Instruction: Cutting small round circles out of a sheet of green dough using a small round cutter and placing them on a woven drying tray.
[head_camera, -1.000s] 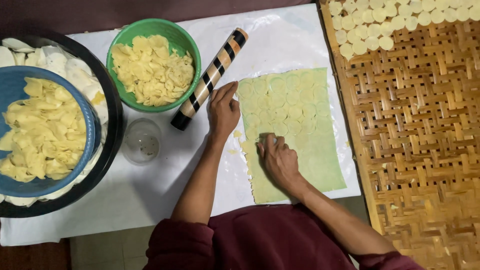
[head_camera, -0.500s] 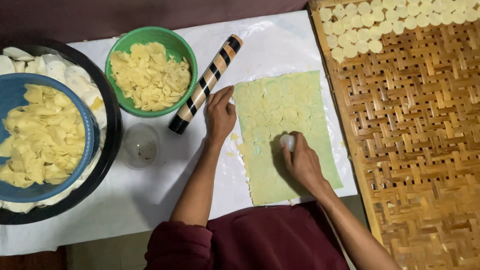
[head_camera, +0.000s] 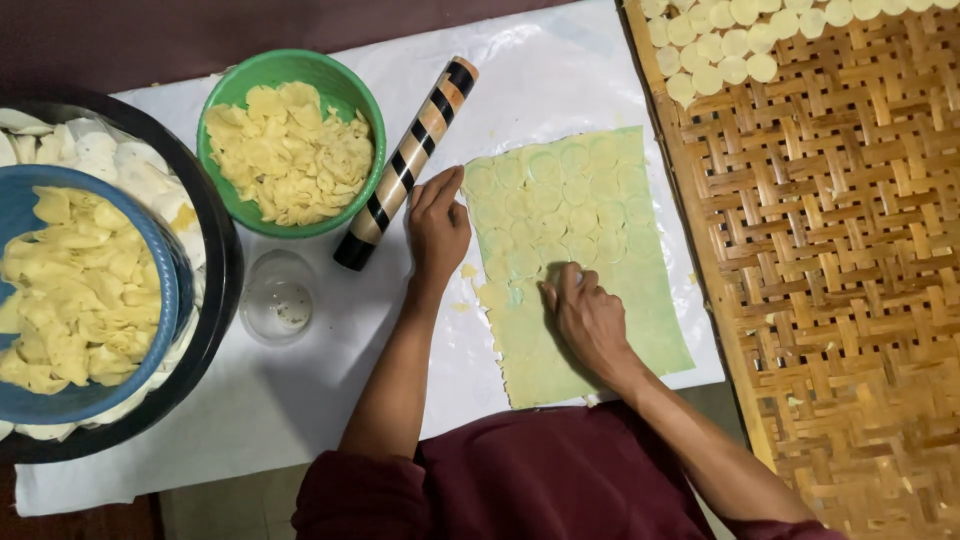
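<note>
A thin pale-green dough sheet (head_camera: 625, 205), marked with several pressed circles, lies on a white plastic sheet (head_camera: 290, 410). My right hand (head_camera: 592, 322) rests on the sheet's lower left part, fingers closed around a small round cutter that is mostly hidden and pressed into the dough. My left hand (head_camera: 438, 225) lies flat on the white sheet, fingers together, touching the dough's left edge. A black-and-tan striped rolling pin (head_camera: 408, 165) lies diagonally just left of that hand.
A green bowl (head_camera: 290, 62) of yellow dough scraps stands behind the rolling pin. At left, a blue bowl (head_camera: 172, 285) of scraps sits in a black tray (head_camera: 228, 270). Beside it stands a small glass (head_camera: 278, 298). A woven bamboo tray (head_camera: 840, 260) at right holds cut discs (head_camera: 720, 45).
My right hand has shifted a little to the right and up along the dough sheet with the cutter. My left hand has stayed at the dough's left edge.
</note>
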